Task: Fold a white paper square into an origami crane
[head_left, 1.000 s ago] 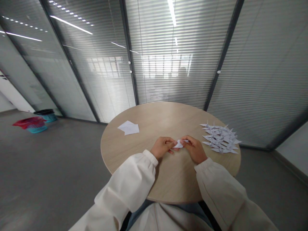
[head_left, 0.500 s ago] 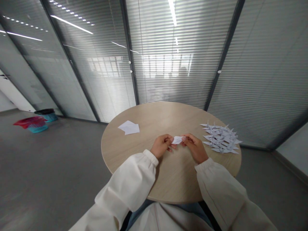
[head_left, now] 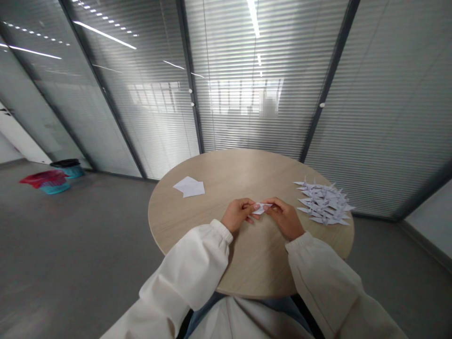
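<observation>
Paper, white, thin and matte, sits folded into a small pointed shape between my two hands, held over the table. My left hand and right hand are both nearly closed on it, each pinching one end between thumb and fingertips, so that the hands almost meet across it. My fingers hide part of the fold, so I cannot tell how many layers it has. A piece this small wants fingertip pressure alone: wrists low, thumbs pressing evenly, the layers lined up so the crease runs sharp and the thin sheet does not crumple.

Beneath my grip spreads the round wooden table, pale, finely grained and smooth. Near my right hand, farther right, a heap of origami cranes lies overlapping, their crisp paper wings and beaks jutting every way. Ahead and left of my grip, loose white paper sheets lie flat, one partly over another. Cream cuffed sleeves, soft and gathered at the wrists, run back from both hands. Far left of my grip, on the grey floor, stands a teal basket draped with a red plastic bag.
</observation>
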Action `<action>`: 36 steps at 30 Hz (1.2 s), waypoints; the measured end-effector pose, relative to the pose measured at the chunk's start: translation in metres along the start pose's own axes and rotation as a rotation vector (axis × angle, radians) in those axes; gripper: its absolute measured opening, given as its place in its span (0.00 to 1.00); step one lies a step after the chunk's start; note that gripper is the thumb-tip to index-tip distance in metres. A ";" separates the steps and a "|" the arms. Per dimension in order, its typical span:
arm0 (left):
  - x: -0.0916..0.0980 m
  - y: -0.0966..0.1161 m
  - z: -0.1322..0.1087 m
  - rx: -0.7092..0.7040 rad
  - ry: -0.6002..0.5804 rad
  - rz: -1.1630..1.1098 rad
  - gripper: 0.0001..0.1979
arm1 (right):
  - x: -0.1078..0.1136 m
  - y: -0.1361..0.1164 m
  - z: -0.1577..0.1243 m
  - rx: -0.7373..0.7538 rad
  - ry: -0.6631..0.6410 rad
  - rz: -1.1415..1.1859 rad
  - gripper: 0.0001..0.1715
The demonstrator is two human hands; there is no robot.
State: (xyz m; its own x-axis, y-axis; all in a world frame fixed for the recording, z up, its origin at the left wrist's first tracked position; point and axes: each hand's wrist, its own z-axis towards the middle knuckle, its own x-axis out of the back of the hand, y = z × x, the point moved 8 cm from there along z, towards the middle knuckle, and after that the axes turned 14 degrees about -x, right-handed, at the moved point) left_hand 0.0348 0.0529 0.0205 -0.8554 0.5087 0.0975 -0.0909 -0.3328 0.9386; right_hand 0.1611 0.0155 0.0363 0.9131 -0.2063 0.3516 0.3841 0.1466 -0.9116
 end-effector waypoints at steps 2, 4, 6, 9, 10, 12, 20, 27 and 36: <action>0.000 0.000 0.000 0.003 0.003 0.000 0.20 | 0.001 -0.001 0.000 0.003 0.006 -0.011 0.14; 0.001 0.000 0.000 0.008 0.006 -0.003 0.20 | 0.002 -0.001 0.000 0.004 0.020 -0.021 0.14; 0.001 -0.001 0.000 0.013 0.007 -0.007 0.21 | 0.004 0.000 0.000 0.007 0.041 -0.033 0.14; 0.000 -0.003 0.000 0.020 0.003 -0.018 0.21 | 0.005 0.000 -0.001 0.007 0.061 -0.042 0.14; 0.000 -0.003 0.000 0.020 0.001 -0.019 0.22 | 0.006 0.000 -0.001 0.004 0.065 -0.041 0.14; -0.001 -0.002 0.000 0.015 -0.003 -0.015 0.22 | 0.006 0.000 -0.001 -0.011 0.066 -0.034 0.14; -0.002 0.003 -0.001 -0.027 -0.007 0.028 0.21 | 0.004 0.008 0.002 -0.080 0.048 0.009 0.13; 0.000 0.004 -0.002 -0.021 -0.003 0.037 0.21 | 0.000 0.002 0.001 -0.038 -0.022 0.040 0.13; -0.004 0.006 -0.002 -0.038 -0.037 0.034 0.20 | 0.001 0.004 0.000 -0.077 -0.009 0.011 0.14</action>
State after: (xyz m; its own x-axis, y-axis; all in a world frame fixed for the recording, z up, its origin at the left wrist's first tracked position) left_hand 0.0365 0.0477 0.0251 -0.8388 0.5254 0.1425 -0.0816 -0.3801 0.9213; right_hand 0.1641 0.0164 0.0328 0.9185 -0.1965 0.3432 0.3629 0.0742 -0.9289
